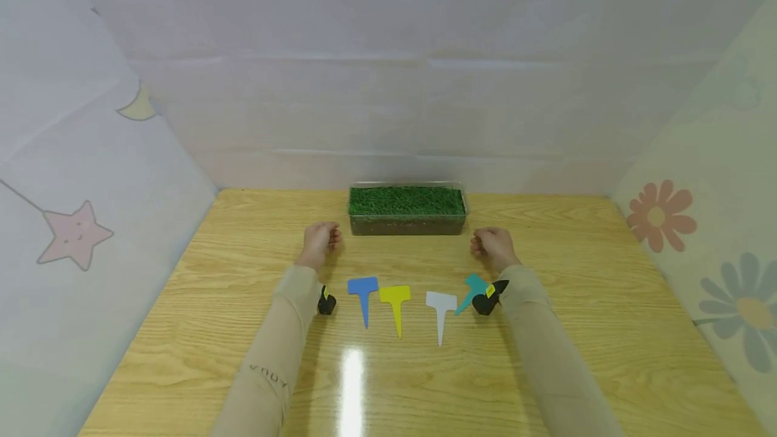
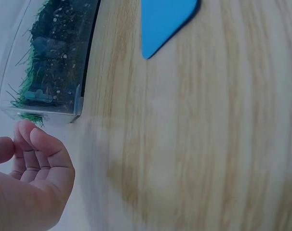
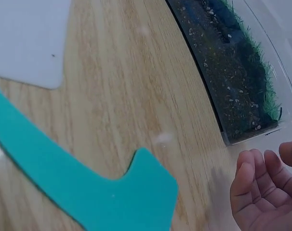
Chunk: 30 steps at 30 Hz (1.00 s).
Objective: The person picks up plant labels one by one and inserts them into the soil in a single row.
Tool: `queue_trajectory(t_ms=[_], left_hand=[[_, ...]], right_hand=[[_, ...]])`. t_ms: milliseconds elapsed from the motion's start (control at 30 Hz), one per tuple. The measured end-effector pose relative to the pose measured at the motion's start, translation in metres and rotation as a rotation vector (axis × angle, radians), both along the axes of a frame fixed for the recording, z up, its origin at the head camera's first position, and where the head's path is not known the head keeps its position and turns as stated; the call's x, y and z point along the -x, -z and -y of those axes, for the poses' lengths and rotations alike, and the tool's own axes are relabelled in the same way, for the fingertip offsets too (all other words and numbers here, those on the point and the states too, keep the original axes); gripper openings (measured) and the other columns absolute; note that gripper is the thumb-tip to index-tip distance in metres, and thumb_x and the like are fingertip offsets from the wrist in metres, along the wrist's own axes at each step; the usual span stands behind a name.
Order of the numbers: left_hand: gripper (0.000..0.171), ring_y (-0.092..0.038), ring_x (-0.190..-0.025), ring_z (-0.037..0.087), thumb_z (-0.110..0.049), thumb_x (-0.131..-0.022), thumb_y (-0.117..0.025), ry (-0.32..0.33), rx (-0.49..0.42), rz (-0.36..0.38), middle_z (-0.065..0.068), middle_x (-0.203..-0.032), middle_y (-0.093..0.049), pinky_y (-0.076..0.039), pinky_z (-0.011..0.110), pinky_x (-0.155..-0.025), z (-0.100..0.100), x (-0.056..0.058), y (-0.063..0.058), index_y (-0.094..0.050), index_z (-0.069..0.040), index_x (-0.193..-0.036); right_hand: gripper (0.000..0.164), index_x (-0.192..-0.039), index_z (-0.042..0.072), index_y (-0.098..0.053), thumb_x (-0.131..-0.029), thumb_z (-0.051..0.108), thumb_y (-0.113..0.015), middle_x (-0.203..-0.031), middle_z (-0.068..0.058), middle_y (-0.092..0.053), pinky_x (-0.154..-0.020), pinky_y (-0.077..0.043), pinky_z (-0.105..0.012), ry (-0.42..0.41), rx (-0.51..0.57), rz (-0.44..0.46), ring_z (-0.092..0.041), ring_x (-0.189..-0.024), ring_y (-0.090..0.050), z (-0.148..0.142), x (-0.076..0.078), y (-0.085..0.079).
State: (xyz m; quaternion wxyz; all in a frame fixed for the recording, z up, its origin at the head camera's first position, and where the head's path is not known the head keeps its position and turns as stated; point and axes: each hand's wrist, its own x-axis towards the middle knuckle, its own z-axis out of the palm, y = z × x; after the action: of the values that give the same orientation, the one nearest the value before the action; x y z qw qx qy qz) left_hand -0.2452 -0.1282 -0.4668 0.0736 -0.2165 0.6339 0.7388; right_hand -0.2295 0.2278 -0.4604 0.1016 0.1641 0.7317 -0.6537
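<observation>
A clear plastic box of soil topped with green grass [image 1: 407, 202] stands at the back of the table. My left hand [image 1: 318, 241] is just left of its near corner, fingers loosely curled and holding nothing. On the other side my right hand [image 1: 494, 247] lies in the same loose curl, with nothing in it. Between my forearms lie T-shaped plant labels: a blue label [image 1: 364, 292], a yellow label [image 1: 396, 302], a white label [image 1: 442, 305] and a teal label [image 1: 472, 288]. In the head view, the right wrist camera partly covers the teal label.
The light wood table [image 1: 394, 390] ends at a pale cloth wall [image 1: 400, 106] close behind the box. Printed side walls stand left and right, with a pink star [image 1: 75, 235] and a red flower [image 1: 660, 216]. Black wrist cameras jut inward from both sleeves.
</observation>
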Motion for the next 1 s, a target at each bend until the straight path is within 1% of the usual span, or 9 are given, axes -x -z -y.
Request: queue_trajectory(t_ms=[133,333,500,600,667,733,800,900,1000], left_hand=[[0.032,-0.053,-0.070,0.016,-0.011,-0.095,-0.046,0.007,-0.022,0.018,0.010,-0.087,-0.056,-0.041,0.028,-0.059,-0.001,0.003,-0.001,-0.051,0.006,-0.121],[0.030,-0.053,-0.071,0.018,-0.012,-0.095,-0.047,0.003,-0.018,0.014,0.015,-0.091,-0.057,-0.041,0.028,-0.057,-0.002,0.008,-0.001,-0.053,0.006,-0.119],[0.029,-0.057,-0.075,0.019,-0.012,-0.094,-0.047,0.011,0.075,0.006,0.017,-0.096,-0.059,-0.044,0.027,-0.060,-0.004,0.010,-0.002,-0.056,0.004,-0.116],[0.028,-0.059,-0.078,0.021,-0.012,-0.093,-0.049,0.011,0.131,0.003,0.017,-0.097,-0.061,-0.044,0.028,-0.062,-0.005,0.013,-0.003,-0.059,0.003,-0.114],[0.026,-0.060,-0.077,0.020,-0.011,-0.092,-0.050,0.004,0.143,0.003,0.016,-0.095,-0.062,-0.044,0.028,-0.061,-0.007,0.016,-0.004,-0.060,0.002,-0.112],[0.025,-0.059,-0.073,0.019,-0.011,-0.092,-0.049,-0.009,0.125,0.006,0.015,-0.090,-0.063,-0.043,0.028,-0.059,-0.009,0.018,-0.002,-0.061,0.002,-0.110],[0.025,-0.058,-0.069,0.017,-0.010,-0.092,-0.049,-0.024,0.097,0.016,0.012,-0.086,-0.062,-0.043,0.028,-0.058,-0.011,0.021,-0.001,-0.061,0.002,-0.110],[0.025,-0.055,-0.065,0.016,-0.010,-0.092,-0.049,-0.050,0.057,0.026,0.010,-0.083,-0.060,-0.044,0.029,-0.057,-0.013,0.023,0.000,-0.060,0.003,-0.110],[0.025,-0.052,-0.065,0.016,-0.010,-0.092,-0.048,-0.058,0.048,0.033,0.010,-0.084,-0.060,-0.043,0.030,-0.058,-0.015,0.026,0.001,-0.060,0.003,-0.110]], right_hand=[[0.037,-0.122,-0.014,-0.044,-0.097,0.015,-0.040,-0.085,-0.012,-0.056,-0.057,-0.048,-0.025,0.015,0.019,0.008,-0.013,-0.063,-0.057,0.001,0.005,-0.002],[0.040,-0.120,-0.013,-0.045,-0.099,0.021,-0.038,-0.088,-0.013,-0.057,-0.061,-0.050,-0.027,0.016,-0.013,0.004,-0.014,-0.067,-0.059,0.001,0.012,-0.002],[0.041,-0.108,-0.009,-0.051,-0.098,0.029,-0.039,-0.082,-0.010,-0.058,-0.057,-0.050,-0.027,-0.008,0.019,-0.035,-0.014,-0.065,-0.058,0.000,0.017,-0.003],[0.042,-0.107,-0.007,-0.050,-0.098,0.033,-0.039,-0.084,-0.010,-0.056,-0.060,-0.050,-0.029,-0.011,0.040,-0.039,-0.016,-0.067,-0.058,0.001,0.022,-0.004],[0.043,-0.109,-0.006,-0.049,-0.098,0.034,-0.039,-0.085,-0.010,-0.055,-0.062,-0.050,-0.030,-0.009,0.052,-0.020,-0.015,-0.066,-0.057,0.004,0.022,-0.010],[0.047,-0.117,-0.007,-0.045,-0.098,0.035,-0.036,-0.093,-0.012,-0.054,-0.066,-0.050,-0.029,0.004,0.013,0.008,-0.015,-0.069,-0.057,0.005,0.026,-0.011],[0.048,-0.117,-0.007,-0.044,-0.098,0.036,-0.036,-0.094,-0.014,-0.053,-0.064,-0.050,-0.028,0.015,0.017,0.023,-0.014,-0.068,-0.057,0.005,0.029,-0.010],[0.049,-0.115,-0.006,-0.045,-0.097,0.039,-0.035,-0.097,-0.015,-0.053,-0.063,-0.050,-0.028,0.020,0.018,0.027,-0.015,-0.069,-0.057,0.003,0.035,-0.006],[0.047,-0.109,-0.004,-0.047,-0.097,0.041,-0.036,-0.093,-0.013,-0.054,-0.062,-0.050,-0.028,0.020,0.025,0.029,-0.015,-0.067,-0.056,0.005,0.037,-0.006]])
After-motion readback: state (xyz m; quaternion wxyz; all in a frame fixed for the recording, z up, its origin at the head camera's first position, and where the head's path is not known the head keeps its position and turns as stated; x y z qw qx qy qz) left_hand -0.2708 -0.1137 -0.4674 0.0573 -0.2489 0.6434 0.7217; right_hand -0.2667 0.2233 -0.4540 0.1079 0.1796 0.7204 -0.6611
